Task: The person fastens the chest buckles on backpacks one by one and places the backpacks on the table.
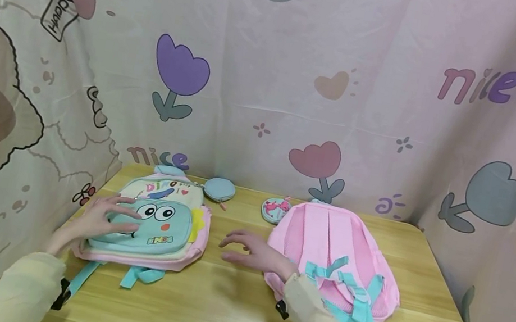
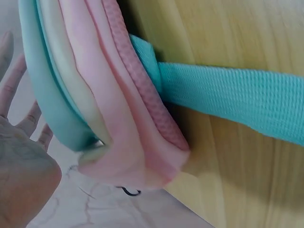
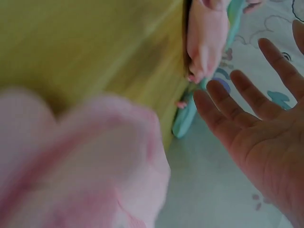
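On the left of the table lies a child's backpack (image 1: 176, 235), its mint pocket with a cartoon dinosaur face turned up. My left hand (image 1: 97, 217) is over the left part of that pocket with fingers spread. In the left wrist view the hand (image 2: 23, 156) stands beside the bag's mint, cream and pink layers. My right hand (image 1: 258, 253) reaches between the two bags, fingers extended and holding nothing. Under its wrist, to the right, a pink backpack (image 1: 354, 228) lies with its back panel and straps up. The right wrist view shows the open palm (image 3: 266, 137).
A round blue pouch (image 1: 219, 189) lies beside the dinosaur bag's top, and a round patterned pouch (image 1: 275, 209) beside the pink bag. Teal straps (image 1: 367, 316) and black buckles (image 1: 281, 309) trail onto the wooden table (image 1: 211, 318). A printed curtain (image 1: 264, 59) hangs behind.
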